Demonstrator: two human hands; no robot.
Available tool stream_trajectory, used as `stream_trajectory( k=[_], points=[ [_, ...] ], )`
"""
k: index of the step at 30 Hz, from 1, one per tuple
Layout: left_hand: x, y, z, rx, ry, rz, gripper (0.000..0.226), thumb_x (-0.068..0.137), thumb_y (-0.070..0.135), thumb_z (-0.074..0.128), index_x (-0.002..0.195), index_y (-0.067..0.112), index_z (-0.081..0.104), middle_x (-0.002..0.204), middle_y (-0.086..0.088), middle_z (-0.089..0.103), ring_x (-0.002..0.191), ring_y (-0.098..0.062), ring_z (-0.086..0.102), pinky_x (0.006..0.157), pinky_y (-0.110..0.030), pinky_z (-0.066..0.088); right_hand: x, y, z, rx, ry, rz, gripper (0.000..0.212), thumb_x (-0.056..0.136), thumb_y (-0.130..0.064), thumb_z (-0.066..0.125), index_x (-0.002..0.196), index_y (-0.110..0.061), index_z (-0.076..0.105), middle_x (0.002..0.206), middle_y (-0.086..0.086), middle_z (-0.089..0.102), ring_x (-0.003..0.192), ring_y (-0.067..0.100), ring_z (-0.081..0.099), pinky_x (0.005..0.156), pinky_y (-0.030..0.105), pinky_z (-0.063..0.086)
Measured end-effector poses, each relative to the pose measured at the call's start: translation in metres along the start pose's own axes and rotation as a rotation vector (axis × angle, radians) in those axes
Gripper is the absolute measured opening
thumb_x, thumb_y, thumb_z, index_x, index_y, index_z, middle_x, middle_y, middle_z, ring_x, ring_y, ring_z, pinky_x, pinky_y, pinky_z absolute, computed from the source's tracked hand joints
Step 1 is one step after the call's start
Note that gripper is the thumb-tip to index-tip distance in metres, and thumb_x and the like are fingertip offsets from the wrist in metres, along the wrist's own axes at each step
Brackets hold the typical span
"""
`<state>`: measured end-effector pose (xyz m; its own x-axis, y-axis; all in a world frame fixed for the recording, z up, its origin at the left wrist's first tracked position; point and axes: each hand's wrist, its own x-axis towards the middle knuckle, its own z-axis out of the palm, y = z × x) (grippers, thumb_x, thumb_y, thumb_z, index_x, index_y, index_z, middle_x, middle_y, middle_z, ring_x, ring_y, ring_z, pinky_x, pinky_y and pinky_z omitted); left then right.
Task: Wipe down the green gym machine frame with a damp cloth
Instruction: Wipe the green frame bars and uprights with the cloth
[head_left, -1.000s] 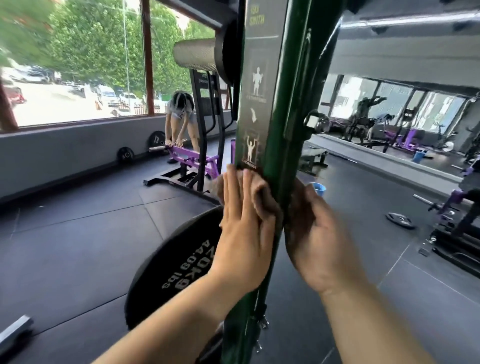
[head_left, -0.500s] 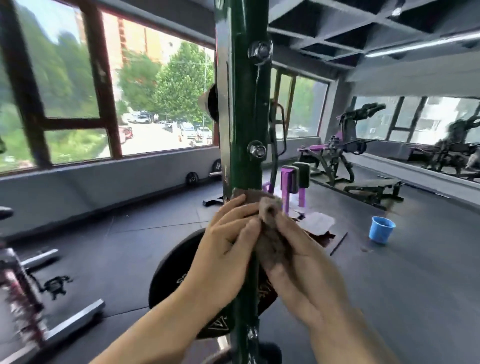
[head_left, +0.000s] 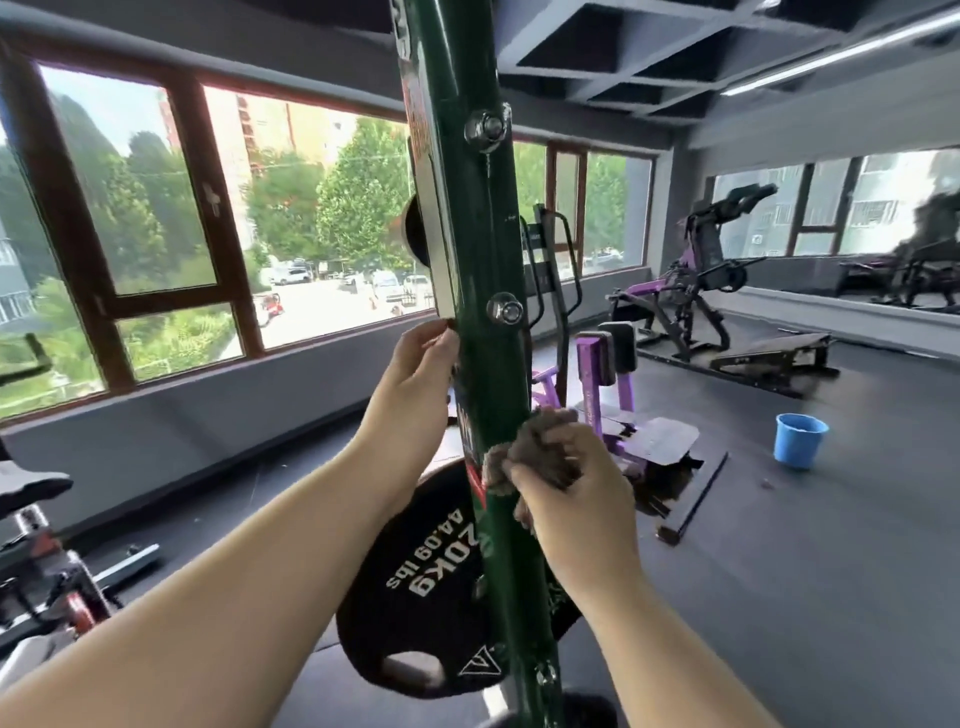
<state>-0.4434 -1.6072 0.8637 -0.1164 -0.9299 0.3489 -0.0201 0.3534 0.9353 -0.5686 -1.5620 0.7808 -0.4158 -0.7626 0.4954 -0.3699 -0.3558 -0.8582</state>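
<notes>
Cloth (head_left: 540, 449), brown and bunched, sits clenched in the right hand (head_left: 576, 509), pressed to the right edge of the upright green frame (head_left: 483, 249) below its bolts (head_left: 505, 312). I see the left hand (head_left: 413, 379) curled at the frame's left edge; whether it grips, I cannot tell.

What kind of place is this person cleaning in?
A gym, almost certainly. A black 20 kg weight plate sits beside the green machine frame, purple exercise machines stand on the dark floor, and a wall mirror reflects more equipment.
</notes>
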Motion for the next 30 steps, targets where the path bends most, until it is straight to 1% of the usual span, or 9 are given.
stream_trajectory(
  k=[4,7,9,14,17,20,22,26,30],
  points=[
    [0.008,-0.005,0.004,-0.014,-0.012,0.049,0.036,0.099,0.059,0.034,0.127,0.044,0.049,0.117,0.024,0.059,0.115,0.0,0.053,0.105,-0.036,0.038,0.032,-0.044,-0.003,0.17,-0.098,-0.041,0.015,0.1,-0.028,0.053,0.102,-0.039,0.063,0.103,-0.017,0.065,0.093,-0.005,0.062,0.082,0.023,0.049],
    [0.019,-0.005,0.015,-0.061,0.024,0.011,0.066,0.081,0.077,0.031,0.132,0.042,0.054,0.124,0.019,0.062,0.118,-0.003,0.055,0.108,-0.04,0.038,0.046,-0.05,0.003,0.248,-0.195,0.041,0.029,0.105,-0.035,0.039,0.101,-0.033,0.068,0.097,-0.012,0.07,0.094,0.003,0.065,0.085,0.031,0.051],
    [0.022,-0.004,0.026,-0.102,0.095,-0.028,0.064,0.082,0.078,0.027,0.124,0.041,0.059,0.117,0.014,0.066,0.107,-0.004,0.06,0.096,-0.035,0.045,0.038,-0.027,0.004,0.283,-0.233,0.1,0.031,0.104,-0.037,0.037,0.102,-0.033,0.068,0.093,-0.006,0.073,0.095,0.013,0.068,0.089,0.042,0.053],
    [0.018,-0.021,0.056,-0.275,0.201,-0.08,0.067,0.093,0.069,0.022,0.109,0.022,0.067,0.087,-0.001,0.072,0.059,-0.002,0.067,0.048,-0.015,0.049,0.037,0.026,-0.007,0.273,-0.422,0.22,0.03,0.103,-0.031,0.04,0.096,-0.03,0.07,0.081,-0.002,0.073,0.081,0.02,0.069,0.084,0.048,0.056],
    [0.02,-0.025,0.068,-0.413,0.174,-0.078,0.079,0.094,0.07,0.021,0.102,0.008,0.07,0.083,-0.009,0.072,0.07,-0.021,0.069,0.062,-0.026,0.057,0.068,0.016,-0.008,0.486,-0.605,0.279,0.026,0.101,-0.022,0.042,0.105,-0.022,0.068,0.074,-0.002,0.064,0.059,0.011,0.062,0.063,0.033,0.052],
    [0.022,-0.024,0.071,-0.419,0.223,-0.028,0.077,0.096,0.066,0.019,0.094,0.018,0.078,0.102,-0.01,0.074,0.092,-0.024,0.071,0.078,-0.032,0.056,0.101,0.008,0.006,0.686,-0.718,0.182,0.042,0.103,-0.022,0.039,0.127,-0.052,0.058,0.115,-0.008,0.071,0.103,0.011,0.068,0.093,0.039,0.054],
    [0.021,-0.024,0.071,-0.433,0.227,-0.034,0.077,0.097,0.064,0.018,0.092,0.017,0.078,0.105,-0.012,0.073,0.094,-0.026,0.07,0.081,-0.035,0.055,0.103,0.018,0.014,0.786,-0.743,0.181,0.044,0.101,-0.028,0.038,0.134,-0.053,0.051,0.126,-0.001,0.067,0.119,0.023,0.061,0.106,0.051,0.045],
    [0.021,-0.02,0.08,-0.432,0.339,-0.116,0.08,0.089,0.073,0.023,0.083,0.013,0.076,0.105,-0.022,0.068,0.088,-0.036,0.061,0.09,-0.045,0.051,0.082,0.067,0.019,0.725,-0.79,0.339,0.044,0.099,-0.05,0.036,0.141,-0.045,0.046,0.115,0.003,0.071,0.11,0.023,0.066,0.103,0.05,0.048],
    [0.024,-0.024,0.084,-0.408,0.487,-0.112,0.079,0.093,0.068,0.023,0.085,0.013,0.08,0.101,-0.016,0.074,0.087,-0.028,0.073,0.081,-0.04,0.059,0.095,0.057,0.022,0.739,-0.912,0.383,0.04,0.104,-0.034,0.034,0.141,-0.039,0.047,0.116,0.0,0.069,0.101,0.016,0.067,0.095,0.037,0.054]
  ],
)
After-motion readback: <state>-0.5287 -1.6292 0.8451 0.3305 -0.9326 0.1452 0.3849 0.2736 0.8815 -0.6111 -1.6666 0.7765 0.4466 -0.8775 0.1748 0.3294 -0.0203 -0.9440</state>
